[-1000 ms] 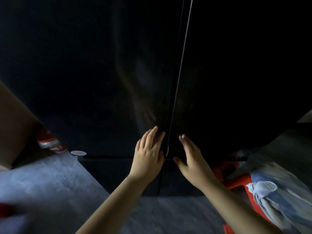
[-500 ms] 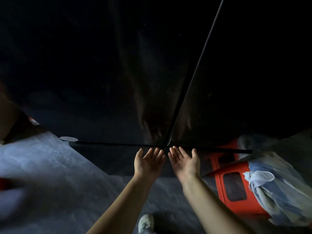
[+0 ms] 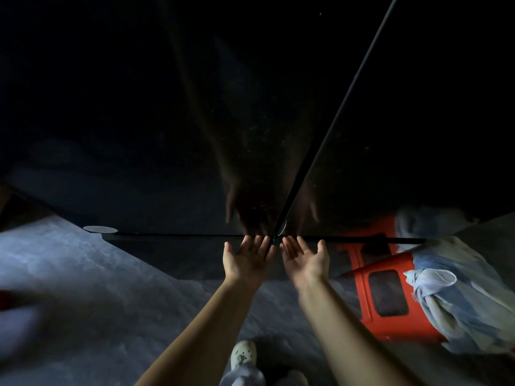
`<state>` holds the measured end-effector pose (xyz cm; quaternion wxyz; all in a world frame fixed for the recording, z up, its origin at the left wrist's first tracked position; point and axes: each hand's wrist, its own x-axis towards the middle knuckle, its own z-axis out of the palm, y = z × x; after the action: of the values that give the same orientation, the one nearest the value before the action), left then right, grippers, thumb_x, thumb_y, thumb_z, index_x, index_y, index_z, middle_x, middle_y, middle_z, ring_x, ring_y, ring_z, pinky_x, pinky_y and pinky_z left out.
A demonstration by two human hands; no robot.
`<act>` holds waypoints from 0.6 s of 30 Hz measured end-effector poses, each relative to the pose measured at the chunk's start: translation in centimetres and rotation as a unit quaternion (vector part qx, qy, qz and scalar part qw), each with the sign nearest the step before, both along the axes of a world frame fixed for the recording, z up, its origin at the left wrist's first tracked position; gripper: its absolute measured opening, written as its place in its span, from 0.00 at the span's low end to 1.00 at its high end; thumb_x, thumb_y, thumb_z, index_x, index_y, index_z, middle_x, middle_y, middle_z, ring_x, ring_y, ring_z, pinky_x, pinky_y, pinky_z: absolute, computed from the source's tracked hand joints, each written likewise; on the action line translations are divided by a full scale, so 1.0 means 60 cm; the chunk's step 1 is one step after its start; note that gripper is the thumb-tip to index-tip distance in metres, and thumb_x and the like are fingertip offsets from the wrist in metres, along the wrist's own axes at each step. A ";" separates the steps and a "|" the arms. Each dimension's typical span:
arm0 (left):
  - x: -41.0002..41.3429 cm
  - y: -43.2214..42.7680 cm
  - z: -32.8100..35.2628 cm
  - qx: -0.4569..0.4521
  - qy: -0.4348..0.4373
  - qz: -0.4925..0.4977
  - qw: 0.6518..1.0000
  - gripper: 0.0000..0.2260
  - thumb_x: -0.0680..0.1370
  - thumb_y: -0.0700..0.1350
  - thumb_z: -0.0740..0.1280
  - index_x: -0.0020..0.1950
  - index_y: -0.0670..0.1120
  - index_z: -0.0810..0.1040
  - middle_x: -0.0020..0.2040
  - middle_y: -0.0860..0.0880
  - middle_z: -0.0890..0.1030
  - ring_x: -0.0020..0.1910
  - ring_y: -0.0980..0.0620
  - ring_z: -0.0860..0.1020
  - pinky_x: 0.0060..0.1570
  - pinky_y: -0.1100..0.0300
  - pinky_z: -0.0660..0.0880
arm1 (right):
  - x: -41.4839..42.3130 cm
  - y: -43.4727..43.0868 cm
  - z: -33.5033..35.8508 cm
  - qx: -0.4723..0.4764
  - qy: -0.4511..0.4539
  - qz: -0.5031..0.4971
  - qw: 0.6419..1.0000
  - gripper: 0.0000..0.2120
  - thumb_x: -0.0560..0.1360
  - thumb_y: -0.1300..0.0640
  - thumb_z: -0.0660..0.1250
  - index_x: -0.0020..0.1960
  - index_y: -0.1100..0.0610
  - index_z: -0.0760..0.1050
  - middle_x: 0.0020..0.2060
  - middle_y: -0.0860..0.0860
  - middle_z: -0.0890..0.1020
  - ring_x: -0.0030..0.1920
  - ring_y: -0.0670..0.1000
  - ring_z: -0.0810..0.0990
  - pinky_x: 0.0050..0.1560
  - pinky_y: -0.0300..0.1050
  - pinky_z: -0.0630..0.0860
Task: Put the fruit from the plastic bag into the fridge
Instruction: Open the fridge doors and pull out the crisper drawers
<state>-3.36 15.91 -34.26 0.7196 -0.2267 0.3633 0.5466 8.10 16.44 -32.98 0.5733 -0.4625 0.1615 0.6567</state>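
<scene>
1. Reaching palm-up, left hand (image 3: 246, 259) holds nothing, its straight fingertips at the black fridge (image 3: 167, 135) door seam.
2. Beside it, right hand (image 3: 305, 260) likewise, fingers straight, empty.
3. Farther right, plastic bag (image 3: 457, 299) lies on red stool (image 3: 398, 327), contents hidden.

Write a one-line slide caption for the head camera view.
Left hand and right hand, palms up, at the lower edge of closed fridge doors; plastic bag and orange stool at right.
</scene>
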 end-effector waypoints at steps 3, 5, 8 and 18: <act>-0.001 0.010 -0.001 -0.003 -0.003 0.014 1.000 0.29 0.80 0.61 0.46 0.75 0.43 0.59 0.69 0.40 0.69 0.72 0.39 0.62 0.67 0.44 0.59 | 0.005 0.006 -0.005 0.015 0.004 -0.026 1.000 0.33 0.80 0.40 0.49 0.75 0.62 0.54 0.74 0.60 0.60 0.73 0.58 0.62 0.71 0.52 0.61; -0.001 0.015 0.007 -0.002 -0.004 0.025 1.000 0.29 0.81 0.60 0.46 0.76 0.43 0.55 0.74 0.40 0.62 0.73 0.39 0.58 0.70 0.44 0.56 | 0.009 0.011 -0.006 0.022 0.017 -0.047 0.999 0.33 0.80 0.40 0.49 0.76 0.60 0.52 0.75 0.59 0.58 0.74 0.58 0.59 0.72 0.53 0.59; -0.003 0.018 0.011 -0.002 -0.009 0.031 0.999 0.29 0.81 0.60 0.46 0.76 0.43 0.53 0.76 0.40 0.57 0.74 0.40 0.56 0.71 0.44 0.54 | 0.014 0.015 -0.004 0.024 0.035 -0.053 0.998 0.32 0.80 0.40 0.50 0.76 0.60 0.52 0.74 0.59 0.60 0.74 0.58 0.59 0.72 0.54 0.58; -0.020 0.026 0.021 -0.025 0.032 -0.035 0.999 0.24 0.81 0.48 0.44 0.76 0.40 0.51 0.76 0.40 0.55 0.74 0.41 0.56 0.73 0.46 0.53 | 0.025 0.008 0.001 0.036 -0.029 -0.004 0.999 0.26 0.81 0.53 0.52 0.74 0.66 0.53 0.70 0.64 0.64 0.70 0.61 0.66 0.69 0.53 0.65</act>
<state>-4.57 17.47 -33.02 0.7207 -0.2145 0.4075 0.5182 9.58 16.90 -32.90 0.5967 -0.4594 0.1230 0.6464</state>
